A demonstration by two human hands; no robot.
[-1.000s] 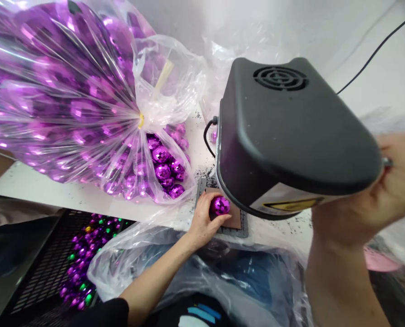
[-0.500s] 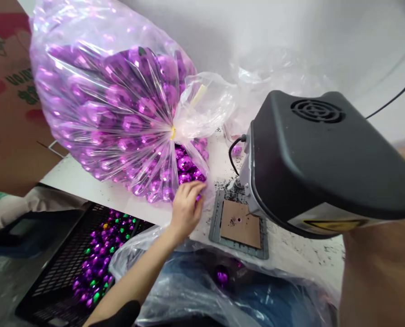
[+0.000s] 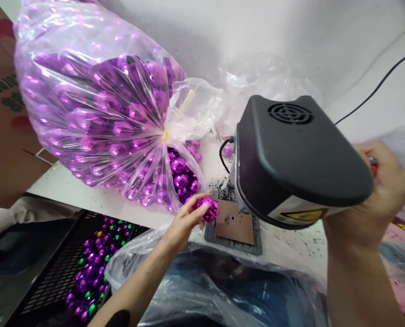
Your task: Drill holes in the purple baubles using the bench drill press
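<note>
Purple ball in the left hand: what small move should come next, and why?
I'd probably move the ball right and set it on the small round spot on the brown board. The left hand holds it in its fingertips close to the board, and nothing covers that spot, though the black machine looms close by on the right.

A crate (image 3: 52, 272) holds small balls (image 3: 95, 263); a box (image 3: 5, 154) is up and left of it, a pink basket (image 3: 399, 295) far right.
</note>
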